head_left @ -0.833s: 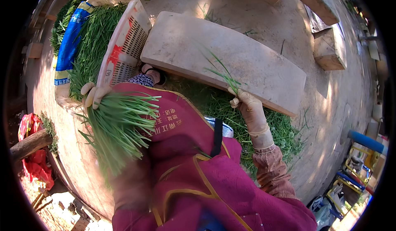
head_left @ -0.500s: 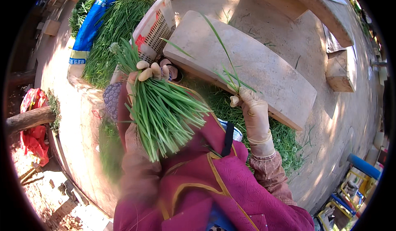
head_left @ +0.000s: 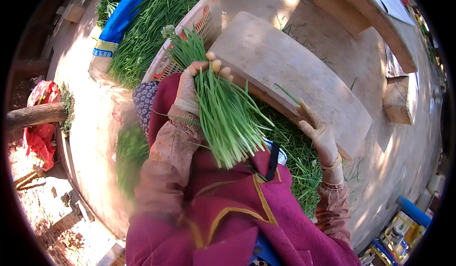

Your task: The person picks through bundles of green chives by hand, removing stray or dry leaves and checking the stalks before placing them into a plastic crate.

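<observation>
My left hand (head_left: 190, 83), in a pale glove, is closed round a thick bunch of garlic chives (head_left: 232, 123). The pale cut ends fan out over my lap, and the leafy tips with a white flower head (head_left: 167, 31) stick out past my fist toward the crate. Off to the right, my gloved right hand (head_left: 319, 133) is open, thumb and fingers apart, over the edge of the stone bench. One loose green blade (head_left: 286, 94) lies at its fingertips; whether it touches the glove I cannot tell.
A plastic crate (head_left: 209, 17) heaped with long chives (head_left: 142, 38) and a blue sack (head_left: 122, 17) stands at the far left. The curved stone bench (head_left: 289, 66) lies ahead. Discarded greens (head_left: 299, 171) cover the ground by my knees. A log (head_left: 35, 116) and red bag (head_left: 39, 145) are leftmost.
My right hand has opened and moved right and down; the few blades it pinched have left it, apart from one near its fingertips. The left hand and its bunch have shifted right in view.
</observation>
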Available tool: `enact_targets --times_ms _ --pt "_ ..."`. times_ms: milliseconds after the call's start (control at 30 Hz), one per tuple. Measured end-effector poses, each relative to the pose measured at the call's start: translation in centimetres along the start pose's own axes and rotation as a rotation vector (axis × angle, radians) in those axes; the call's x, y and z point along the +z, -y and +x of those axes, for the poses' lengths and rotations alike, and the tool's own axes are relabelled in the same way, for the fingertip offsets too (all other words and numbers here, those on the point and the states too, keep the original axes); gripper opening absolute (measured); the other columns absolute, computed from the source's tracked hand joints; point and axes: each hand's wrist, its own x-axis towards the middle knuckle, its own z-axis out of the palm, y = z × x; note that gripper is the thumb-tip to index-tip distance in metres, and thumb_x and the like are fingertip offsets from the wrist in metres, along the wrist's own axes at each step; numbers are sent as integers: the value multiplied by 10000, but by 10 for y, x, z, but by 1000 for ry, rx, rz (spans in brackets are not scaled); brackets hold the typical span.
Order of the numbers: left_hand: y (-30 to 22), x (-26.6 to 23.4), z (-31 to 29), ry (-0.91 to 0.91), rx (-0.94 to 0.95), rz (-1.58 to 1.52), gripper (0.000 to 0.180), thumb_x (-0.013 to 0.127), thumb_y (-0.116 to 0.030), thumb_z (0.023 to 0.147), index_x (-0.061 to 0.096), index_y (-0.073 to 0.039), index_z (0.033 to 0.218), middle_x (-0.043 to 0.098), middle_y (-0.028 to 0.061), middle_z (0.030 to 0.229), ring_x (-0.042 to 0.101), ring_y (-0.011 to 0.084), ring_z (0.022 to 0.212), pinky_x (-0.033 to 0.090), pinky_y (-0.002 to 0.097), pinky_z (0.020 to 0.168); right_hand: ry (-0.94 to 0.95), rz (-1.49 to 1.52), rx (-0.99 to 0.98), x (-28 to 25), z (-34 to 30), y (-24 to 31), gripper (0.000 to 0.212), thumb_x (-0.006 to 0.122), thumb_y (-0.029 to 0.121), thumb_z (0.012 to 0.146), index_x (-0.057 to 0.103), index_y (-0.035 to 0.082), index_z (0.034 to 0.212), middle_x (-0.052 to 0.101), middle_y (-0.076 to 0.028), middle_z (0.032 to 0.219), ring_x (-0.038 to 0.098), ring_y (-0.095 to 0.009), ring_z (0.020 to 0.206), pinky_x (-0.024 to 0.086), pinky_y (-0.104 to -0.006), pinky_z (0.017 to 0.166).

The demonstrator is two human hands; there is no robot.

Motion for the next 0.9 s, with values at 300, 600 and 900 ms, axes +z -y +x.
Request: enact_targets --times_ms 300,600,900 --pt "18 40 18 -33 -152 378 282 558 -71 861 580 -47 1141 665 152 1114 662 245 840 579 417 763 739 670 7 28 58 31 782 640 434 910 338 -50 1445 503 -100 1371 495 -151 1194 379 -300 1031" --pt "51 72 22 -268 -146 435 280 611 -94 855 632 -91 1134 675 89 1032 608 218 939 522 360 852 585 803 257 48 58 22 428 662 324 920 599 -33 1148 682 -102 1023 662 -166 869 550 -307 791" --pt "62 83 47 -178 -216 440 283 622 -102 872 603 -49 1149 672 87 1026 650 236 916 542 404 821 489 972 327 35 47 35 322 678 224 884 629 -13 1096 696 -98 952 680 -172 797 566 -297 749"
